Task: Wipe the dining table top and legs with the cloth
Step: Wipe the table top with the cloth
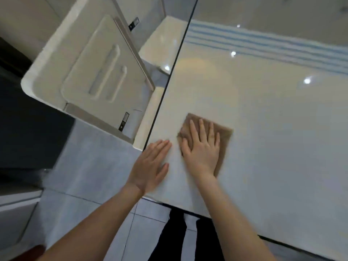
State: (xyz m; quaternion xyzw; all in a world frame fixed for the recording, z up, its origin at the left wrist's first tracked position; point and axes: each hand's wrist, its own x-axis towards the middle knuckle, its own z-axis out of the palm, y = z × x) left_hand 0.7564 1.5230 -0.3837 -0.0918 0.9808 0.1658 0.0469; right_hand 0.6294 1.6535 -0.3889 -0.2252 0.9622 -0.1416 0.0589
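Standing at the near edge of the table [273, 147], the person shows legs in black trousers [173, 242] at 6 o'clock in the view, over a pale grey tiled floor [90, 166]. Both bare forearms reach up from the bottom of the frame.

The left hand [150, 164] lies flat, palm down, with fingers straight and close together. It rests on the glossy white tabletop beside the table's dark left edge, its fingertips pointing towards 1 o'clock, and it holds nothing.

Just beside it, at its 3 o'clock and not touching it, the right hand [202, 149] presses palm down on the brown cloth [225, 136] with fingers spread and straight. The cloth lies flat on the tabletop near the near-left corner. It shows beyond the fingertips at 12 o'clock and along the hand's right side at 3 o'clock, and its edges look blurred.

Past the hands the tabletop runs on towards 1 o'clock, shiny with small bright spots of reflected light.

At 10 o'clock from the hands, off the table's left edge, a white chair [62, 63] stands on the floor.

Farthest off, at 1 o'clock, a band of blue and white stripes [263, 42] crosses the table's far part; whether it is fabric or a reflection cannot be told.
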